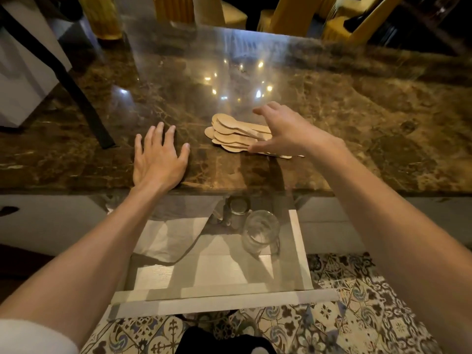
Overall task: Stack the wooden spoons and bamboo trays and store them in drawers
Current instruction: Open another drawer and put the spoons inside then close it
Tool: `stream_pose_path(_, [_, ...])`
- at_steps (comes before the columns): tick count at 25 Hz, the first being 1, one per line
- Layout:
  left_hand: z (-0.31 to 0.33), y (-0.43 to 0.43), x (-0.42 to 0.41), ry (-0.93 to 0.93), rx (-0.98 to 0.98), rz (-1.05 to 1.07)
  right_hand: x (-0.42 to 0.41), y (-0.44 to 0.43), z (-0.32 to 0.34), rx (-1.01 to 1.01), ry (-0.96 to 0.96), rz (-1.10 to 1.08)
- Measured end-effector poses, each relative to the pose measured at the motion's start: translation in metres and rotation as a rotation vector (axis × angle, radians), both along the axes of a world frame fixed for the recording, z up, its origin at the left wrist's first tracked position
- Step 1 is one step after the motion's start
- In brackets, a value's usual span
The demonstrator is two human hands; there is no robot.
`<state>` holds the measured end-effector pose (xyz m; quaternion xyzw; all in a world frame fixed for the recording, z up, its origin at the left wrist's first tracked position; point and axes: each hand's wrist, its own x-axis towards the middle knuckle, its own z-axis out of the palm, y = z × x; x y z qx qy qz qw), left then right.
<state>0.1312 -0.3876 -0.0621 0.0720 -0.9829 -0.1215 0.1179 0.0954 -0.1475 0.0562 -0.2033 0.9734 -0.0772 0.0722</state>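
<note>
spoons: wooden spoons (pixel 236 135) piled loosely on tabletop (pixel 357 118), bowls fanned out left of R grip
R grip: right hand (pixel 286 131) spread apart over handles, nothing clamped yet
L grip: left hand (pixel 159 155) flat, fingers apart, empty
drawer: drawer (pixel 217 293) pulled out below tabletop edge
tip: handles to be squared up before pile is pinched

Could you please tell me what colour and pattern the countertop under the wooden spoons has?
The countertop is glossy dark brown marble with lighter tan veining, seen in the head view.
</note>
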Motion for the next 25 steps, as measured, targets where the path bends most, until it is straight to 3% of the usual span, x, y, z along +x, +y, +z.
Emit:
stream_pose_path(6, [0.003,0.003,0.001,-0.005,0.004,0.017,-0.064,0.0,-0.035,0.154,-0.237,0.028])
stream_pose_path(16, [0.002,0.003,0.0,-0.001,-0.002,0.015,-0.065,-0.017,-0.033,0.164,-0.369,-0.032])
stream_pose_path(23, [0.007,0.005,0.002,-0.022,0.019,0.011,-0.042,-0.032,-0.038,0.037,-0.274,-0.112])
stream_pose_path(25, [0.008,0.005,0.002,-0.026,0.028,0.004,-0.038,-0.033,-0.036,0.082,-0.187,-0.11])
